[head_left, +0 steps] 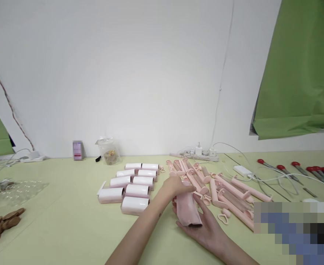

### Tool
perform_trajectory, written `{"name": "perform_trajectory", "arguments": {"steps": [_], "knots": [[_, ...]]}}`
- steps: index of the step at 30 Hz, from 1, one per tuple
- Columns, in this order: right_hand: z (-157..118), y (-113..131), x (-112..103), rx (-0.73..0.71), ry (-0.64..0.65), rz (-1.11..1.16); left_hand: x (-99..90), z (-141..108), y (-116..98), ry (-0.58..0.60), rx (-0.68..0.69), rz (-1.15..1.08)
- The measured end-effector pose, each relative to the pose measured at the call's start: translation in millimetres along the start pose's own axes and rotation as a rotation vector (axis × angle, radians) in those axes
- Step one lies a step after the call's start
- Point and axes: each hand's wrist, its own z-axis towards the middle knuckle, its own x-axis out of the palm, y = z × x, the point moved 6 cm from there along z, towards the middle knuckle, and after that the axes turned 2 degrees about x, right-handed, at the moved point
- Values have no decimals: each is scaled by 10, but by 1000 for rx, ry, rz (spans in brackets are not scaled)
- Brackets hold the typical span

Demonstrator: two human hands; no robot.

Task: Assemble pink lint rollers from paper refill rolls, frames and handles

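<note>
Both hands hold a pink lint roller refill (188, 208) just above the table, tilted so that its dark hollow end faces me. My left hand (177, 186) closes over its far end from above, with the fingertips partly hidden. My right hand (206, 228) wraps its near end from below and the right side. On the left, several white and pink refills (135, 205) lie in two rows. Pink plastic lint roller handles (214, 193) are piled beyond and to the right of my hands. Small pink heart-shaped loops (223, 219) lie among them.
At the wall stand a phone-like device (78, 151), a clear plastic bag (109, 151) and a power strip (202, 156). Red-handled tools (284, 171) and white cables lie right, near a blurred area. Brown wooden pieces (2, 224) and clear bubbly plastic (24, 191) lie left.
</note>
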Motion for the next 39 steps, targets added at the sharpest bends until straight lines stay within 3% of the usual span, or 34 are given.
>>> {"name": "perform_trajectory", "arguments": {"steps": [7,13,17,20,23,26,28,31,34,36,39], "knots": [[-52,-40,-39,-28,-225,106,-80,19,83,20,-4,-39],[-19,-56,-136,21,-230,132,-202,21,209,-96,21,-171],[-49,301,-161,-242,-233,98,-276,-210,280,-274,170,-404],[-193,635,-66,-444,-190,78,-115,-392,394,-345,351,-734],[-326,780,91,-484,-90,74,232,-429,607,-287,314,-777],[-375,715,160,-471,-121,-3,469,-425,786,-231,220,-715],[-361,596,154,-456,-191,-85,438,-475,822,-307,221,-672],[-313,382,139,-419,-261,-207,300,-601,684,-379,358,-682],[-285,183,155,-338,-278,-327,308,-650,472,-211,464,-843],[-296,98,188,-304,-271,-391,323,-644,413,-164,459,-982],[-341,41,257,-293,-243,-479,296,-625,473,-236,381,-1114]]}}
